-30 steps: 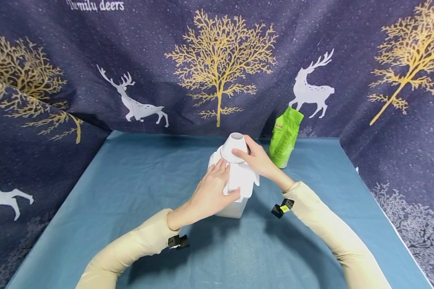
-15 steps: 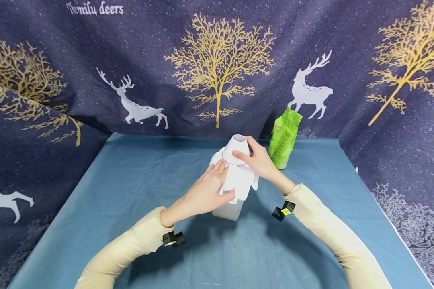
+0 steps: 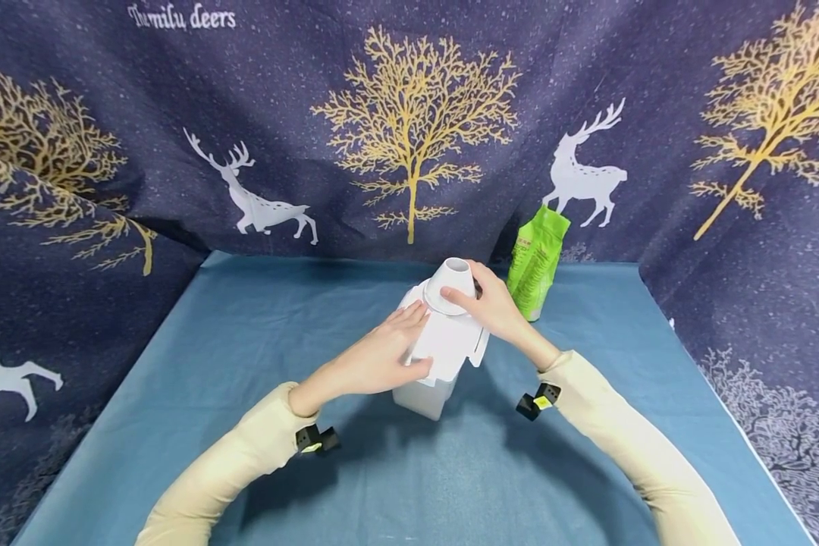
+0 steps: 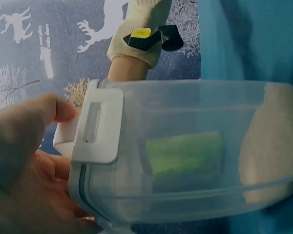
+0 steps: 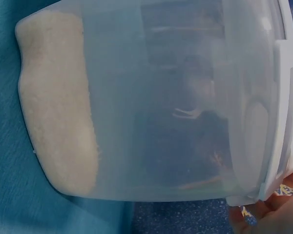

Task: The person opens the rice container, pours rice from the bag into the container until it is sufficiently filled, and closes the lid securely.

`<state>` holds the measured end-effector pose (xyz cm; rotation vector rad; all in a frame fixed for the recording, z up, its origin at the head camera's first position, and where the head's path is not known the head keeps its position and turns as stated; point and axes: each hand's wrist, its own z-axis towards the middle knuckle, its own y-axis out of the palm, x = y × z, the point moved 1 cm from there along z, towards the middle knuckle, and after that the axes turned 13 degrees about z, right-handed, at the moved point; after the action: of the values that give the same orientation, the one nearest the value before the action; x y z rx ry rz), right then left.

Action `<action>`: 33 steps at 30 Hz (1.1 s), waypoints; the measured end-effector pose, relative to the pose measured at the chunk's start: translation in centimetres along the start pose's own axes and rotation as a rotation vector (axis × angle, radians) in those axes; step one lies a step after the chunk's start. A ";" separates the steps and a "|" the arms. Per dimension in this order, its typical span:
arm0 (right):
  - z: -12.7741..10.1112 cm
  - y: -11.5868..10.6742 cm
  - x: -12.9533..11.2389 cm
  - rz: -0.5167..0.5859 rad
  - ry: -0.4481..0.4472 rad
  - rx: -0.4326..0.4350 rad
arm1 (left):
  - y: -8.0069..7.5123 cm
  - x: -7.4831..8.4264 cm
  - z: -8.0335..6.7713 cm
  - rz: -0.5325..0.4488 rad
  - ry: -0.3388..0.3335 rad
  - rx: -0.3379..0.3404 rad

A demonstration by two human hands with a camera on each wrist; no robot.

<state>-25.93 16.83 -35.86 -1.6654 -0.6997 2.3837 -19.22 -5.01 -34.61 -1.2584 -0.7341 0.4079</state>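
A translucent plastic container (image 3: 426, 390) with a white clip-on lid (image 3: 450, 341) stands tilted on the blue table (image 3: 246, 341). White grains (image 4: 271, 141) fill its bottom end, also seen as grains (image 5: 56, 102) in the right wrist view. My left hand (image 3: 399, 345) lies over the lid, fingers on top and thumb curled round its near edge, beside a white latch (image 4: 97, 124). My right hand (image 3: 471, 292) grips the white round cap (image 3: 450, 280) on top of the lid. In the wrist views the left hand (image 4: 29, 161) and the right hand (image 5: 268, 217) show only in part.
A green bag (image 3: 536, 262) stands upright behind the container, right of my right hand and close to the back curtain (image 3: 409, 136). Dark deer-print cloth walls in the table on three sides. Blue tabletop stretches to the left and in front.
The container leans more than before, its base shifted a little left. My left arm has drawn back to the left while both hands keep their hold.
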 end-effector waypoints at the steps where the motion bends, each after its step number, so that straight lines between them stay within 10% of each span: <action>1: 0.0 0.0 0.0 0.000 0.002 -0.006 | 0.0 -0.2 0.0 0.002 0.010 -0.004; 22: 0.0 -1.1 0.1 0.073 0.102 -0.129 | -0.5 -2.7 0.0 -0.100 0.174 -0.089; 33: -0.1 -0.9 0.5 0.108 0.101 -0.101 | 0.2 -2.9 -0.2 -0.142 0.151 -0.029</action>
<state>-26.13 17.83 -35.98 -1.8963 -0.7417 2.3505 -21.09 -6.95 -35.60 -1.2415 -0.6980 0.1848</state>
